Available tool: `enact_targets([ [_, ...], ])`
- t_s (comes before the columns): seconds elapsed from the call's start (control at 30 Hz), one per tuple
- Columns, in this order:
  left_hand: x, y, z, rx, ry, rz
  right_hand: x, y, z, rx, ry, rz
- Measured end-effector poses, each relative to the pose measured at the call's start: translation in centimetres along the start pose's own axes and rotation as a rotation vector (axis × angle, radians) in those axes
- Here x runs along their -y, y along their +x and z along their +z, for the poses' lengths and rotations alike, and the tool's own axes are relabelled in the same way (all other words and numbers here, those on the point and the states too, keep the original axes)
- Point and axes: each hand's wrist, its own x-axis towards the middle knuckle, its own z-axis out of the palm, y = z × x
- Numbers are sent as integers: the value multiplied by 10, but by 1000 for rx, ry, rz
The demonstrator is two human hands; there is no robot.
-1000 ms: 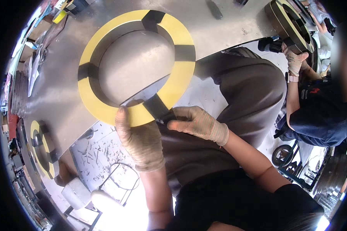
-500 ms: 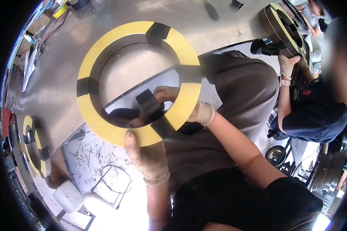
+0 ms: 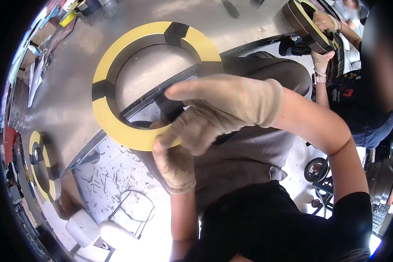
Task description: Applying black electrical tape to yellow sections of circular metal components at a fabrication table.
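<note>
A large ring with a yellow face and black bands [image 3: 137, 136] is held tilted over my lap and the table's edge. My left hand [image 3: 175, 170], in a pale knit glove, grips its near rim with the thumb on the yellow face. In front of the ring's lower right side is my gloved right hand [image 3: 222, 107], one digit stretched to the left and the other fingers curled and blurred. Beside those fingers, a dark piece [image 3: 169, 108] shows in the ring's opening. Whether my right hand holds it is hidden. My right hand covers the ring's lower right band.
A metal table [image 3: 70, 87] spreads ahead and left. A second yellow-and-black ring [image 3: 52, 172] stands at the left edge. On the right, a co-worker's gloved hands hold another ring [image 3: 303, 26]. Below left are a white stool [image 3: 118, 233] and dark scraps on the floor [image 3: 98, 174].
My right hand has come from behind the ring's right side to in front of it, its forearm now raised. My left hand keeps its grip. The co-worker's ring has shifted slightly up and left.
</note>
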Motion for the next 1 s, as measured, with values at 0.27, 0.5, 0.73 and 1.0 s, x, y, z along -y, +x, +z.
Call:
enact_targets([
  [0.27,-24,-4,47,-56,-207,-76,-2,-93,80,-66,66,109],
  [0.5,-10,9,1,-119,42,19,-122,0,-36,-210,-529,-43],
  [0.73,-15,5,6,-77,18,14,-119,31,-103,-156,-621,-458],
  [1.0,-11,6,13,-95,-13,79,-52,-58,-59,127,-213,-206],
])
